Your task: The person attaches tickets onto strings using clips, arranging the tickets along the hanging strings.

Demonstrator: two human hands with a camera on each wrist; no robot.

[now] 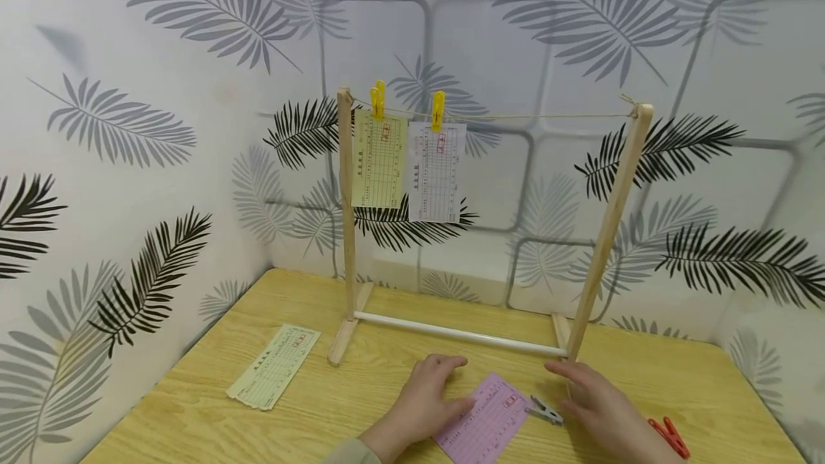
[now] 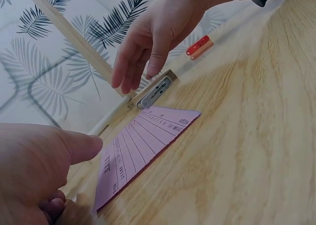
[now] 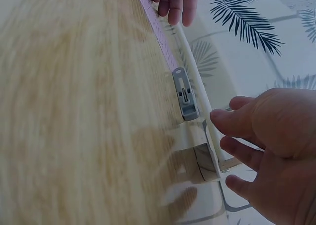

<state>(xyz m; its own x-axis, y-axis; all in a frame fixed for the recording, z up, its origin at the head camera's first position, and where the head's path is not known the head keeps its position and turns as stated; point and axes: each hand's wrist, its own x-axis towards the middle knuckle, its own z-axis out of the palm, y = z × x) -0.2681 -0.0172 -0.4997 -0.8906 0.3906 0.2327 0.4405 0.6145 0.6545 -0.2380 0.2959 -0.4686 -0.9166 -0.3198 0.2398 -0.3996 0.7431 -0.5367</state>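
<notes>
A pink printed slip (image 1: 485, 422) lies on the wooden table between my two hands. My left hand (image 1: 422, 401) hovers at its left edge, thumb over the paper and fingers spread, holding nothing. Just off the slip's right corner lies a grey clothespin (image 1: 545, 410), seen side-on in the right wrist view. My right hand (image 1: 599, 407) is beside that clothespin (image 3: 185, 94), its fingers apart and loosely bent with nothing between them. A red clothespin (image 1: 669, 437) rests on the table to the right, close by the right wrist.
Behind the hands stands a wooden frame (image 1: 350, 235) with a string (image 1: 535, 116) across its top and a white bar (image 1: 457, 333) low down. Yellow clothespins (image 1: 438, 110) hold a yellow slip (image 1: 379, 163) and a white slip (image 1: 437, 174) there. More yellowish slips (image 1: 273, 367) lie left.
</notes>
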